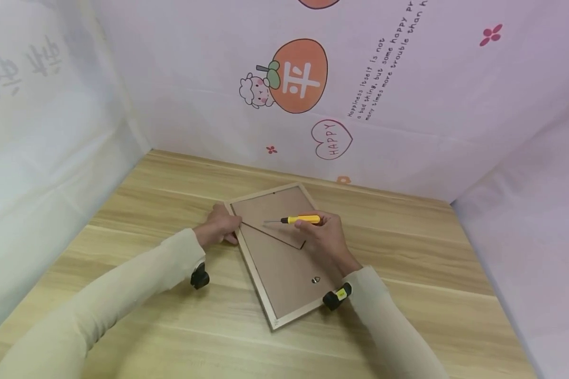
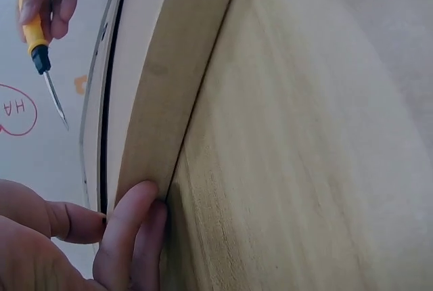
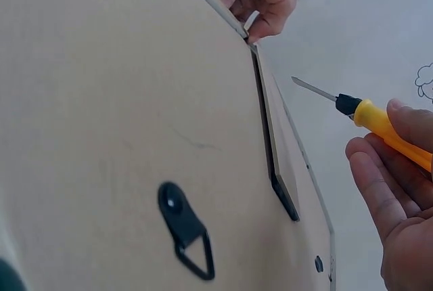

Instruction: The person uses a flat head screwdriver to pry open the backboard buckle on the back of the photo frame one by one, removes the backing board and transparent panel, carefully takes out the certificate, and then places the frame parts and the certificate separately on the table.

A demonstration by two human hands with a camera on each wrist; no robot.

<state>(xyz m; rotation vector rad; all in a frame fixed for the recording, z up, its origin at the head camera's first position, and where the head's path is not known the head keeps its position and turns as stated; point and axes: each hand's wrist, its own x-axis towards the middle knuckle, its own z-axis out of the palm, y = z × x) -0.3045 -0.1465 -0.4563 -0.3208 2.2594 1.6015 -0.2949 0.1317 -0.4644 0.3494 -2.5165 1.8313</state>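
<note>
Held a yellow-handled, thin-shafted screwdriver (image 1: 296,219) in the right hand (image 1: 329,237), above the smooth brown backing board (image 1: 275,268) of a rectangular wooden picture frame (image 1: 254,276), laid on the wood-grained surface (image 1: 408,263). Gripped the frame's pale edge with the left hand (image 1: 219,223), before creased, printed sheeting (image 1: 208,95).

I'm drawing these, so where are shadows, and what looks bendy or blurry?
Head view: soft shadows on the table near both sleeves; left wrist view: the wooden frame looks bowed, perhaps from the lens; right wrist view: a dark blob, lower left, is blurry.
</note>
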